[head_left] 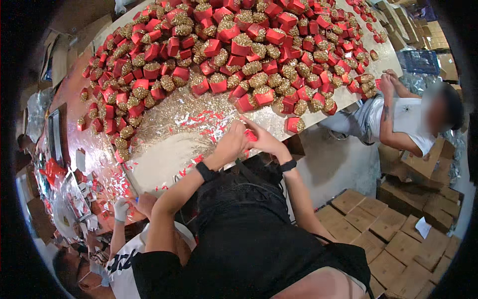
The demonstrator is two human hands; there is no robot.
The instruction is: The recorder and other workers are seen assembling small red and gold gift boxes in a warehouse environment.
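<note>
Close together at the table's near edge, my left hand [231,145] and my right hand [266,141] meet over a small red piece [250,135]. Fingers of both hands are closed round it, hiding most of its shape. Just beyond them, red and white paper scraps [211,123] lie scattered among gold glitter. A large heap of red faceted cups with gold glittery clumps [239,45] covers the far part of the table. One such red-and-gold piece [294,124] sits apart, right of my right hand.
The pale tabletop [159,162] adjoins a reddish table [67,129] at left. A co-worker's gloved hand [121,209] is at lower left. Another person [398,119] works at the right edge. Cardboard boxes [386,222] stand at lower right; a blue crate [420,62] is behind.
</note>
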